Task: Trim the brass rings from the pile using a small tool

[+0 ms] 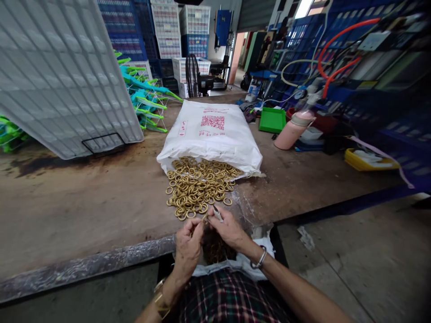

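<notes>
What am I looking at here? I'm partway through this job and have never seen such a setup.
There is no machine here: these are a person's two bare hands. The single picture comes from a camera worn on the head, looking forward and down.

On the worktable lies a white sack with red printing, its mouth facing the person. A pile of brass-coloured rings spreads out from it. Beyond, to the right, are a green tray and a pink bottle; a yellow tray sits farther right.

The left hand pinches what looks like one ring, near the right fingertips. The right hand also holds a small pointed tool; its exact kind is too small to tell.
</notes>
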Available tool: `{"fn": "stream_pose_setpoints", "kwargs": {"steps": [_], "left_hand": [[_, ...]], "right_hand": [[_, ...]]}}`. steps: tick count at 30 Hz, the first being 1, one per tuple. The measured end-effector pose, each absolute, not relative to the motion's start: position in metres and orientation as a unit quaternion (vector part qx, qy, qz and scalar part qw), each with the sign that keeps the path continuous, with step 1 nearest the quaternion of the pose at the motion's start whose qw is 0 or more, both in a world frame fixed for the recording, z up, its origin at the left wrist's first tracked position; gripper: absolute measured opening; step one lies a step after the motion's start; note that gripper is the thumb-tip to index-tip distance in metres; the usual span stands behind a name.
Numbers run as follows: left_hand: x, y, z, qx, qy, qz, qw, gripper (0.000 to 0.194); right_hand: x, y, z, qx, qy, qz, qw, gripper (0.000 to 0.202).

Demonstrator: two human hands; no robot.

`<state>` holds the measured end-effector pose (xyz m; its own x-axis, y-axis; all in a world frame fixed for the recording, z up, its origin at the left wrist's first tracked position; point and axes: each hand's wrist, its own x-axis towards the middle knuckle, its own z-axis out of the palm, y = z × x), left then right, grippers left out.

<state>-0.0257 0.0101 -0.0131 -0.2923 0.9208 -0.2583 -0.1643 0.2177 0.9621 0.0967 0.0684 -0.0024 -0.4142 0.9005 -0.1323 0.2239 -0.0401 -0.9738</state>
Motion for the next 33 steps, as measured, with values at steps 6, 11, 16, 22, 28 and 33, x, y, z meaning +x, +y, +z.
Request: {"fn": "stream_pose_setpoints", "kwargs": {"steps": [6, 11, 16, 22, 28, 33], "left_hand": [[-0.028, 0.010, -0.007, 0.434, 0.606, 0.532, 0.401, 0.011], [-0.028, 0.009, -0.007, 0.376, 0.592, 0.517, 0.490, 0.023], [-0.028, 0.006, -0.009, 0.317, 0.537, 0.479, 0.617, 0.038], [-0.028, 0.005, -0.011, 0.286, 0.507, 0.509, 0.634, 0.034], [-0.030, 0.004, -0.014, 0.297, 0.537, 0.510, 0.602, 0.034], [-0.031, 0.004, -0.015, 0.323, 0.555, 0.504, 0.578, 0.037]], "right_hand": [[0.098, 0.073, 0.005, -0.451, -0.704, 0.473, 0.276, 0.014], [0.094, 0.073, 0.001, -0.460, -0.706, 0.473, 0.257, 0.019], [0.094, 0.070, 0.000, -0.448, -0.699, 0.492, 0.262, 0.021], [0.098, 0.071, -0.001, -0.477, -0.687, 0.479, 0.266, 0.021], [0.105, 0.062, -0.006, -0.410, -0.841, 0.317, 0.156, 0.014], [0.103, 0.057, -0.012, -0.429, -0.860, 0.255, 0.106, 0.018]]}}
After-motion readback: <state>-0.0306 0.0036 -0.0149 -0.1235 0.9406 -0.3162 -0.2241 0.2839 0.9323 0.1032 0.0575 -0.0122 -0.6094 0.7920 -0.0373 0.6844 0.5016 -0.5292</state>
